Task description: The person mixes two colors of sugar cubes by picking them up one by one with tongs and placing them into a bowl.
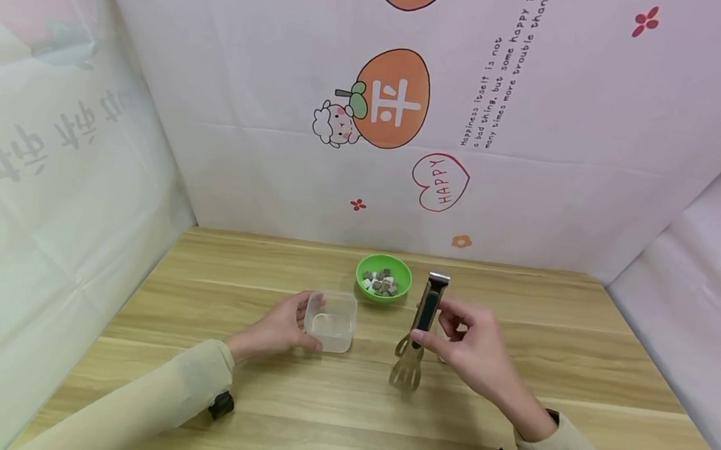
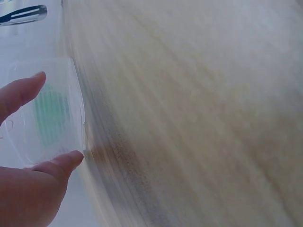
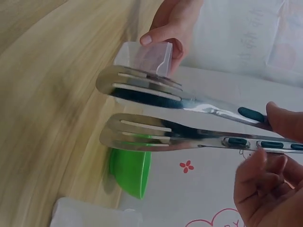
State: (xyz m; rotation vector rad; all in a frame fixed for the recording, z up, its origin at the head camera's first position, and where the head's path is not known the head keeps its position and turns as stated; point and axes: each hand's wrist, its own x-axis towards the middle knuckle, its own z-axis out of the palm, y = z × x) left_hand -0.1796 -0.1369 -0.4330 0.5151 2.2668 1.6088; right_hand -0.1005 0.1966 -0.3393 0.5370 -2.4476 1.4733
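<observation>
My left hand (image 1: 274, 327) grips a clear square plastic container (image 1: 339, 325) from its left side, thumb at the near corner and fingers behind. In the left wrist view, thumb and finger span the container's wall. Metal tongs (image 3: 142, 134) with dark green grip inserts are held in my right hand (image 1: 480, 345), between thumb and fingers. Their slotted ends point down above the table, parted, with nothing between them. Behind the container and tongs stands a green bowl (image 1: 385, 261) holding several small grey and white cubes (image 1: 381, 282).
Another clear container (image 3: 90, 215) stands beyond the bowl in the right wrist view; my right hand mostly hides it in the head view. The wooden table (image 1: 334, 418) meets a printed white cloth wall (image 1: 263, 176) at the back.
</observation>
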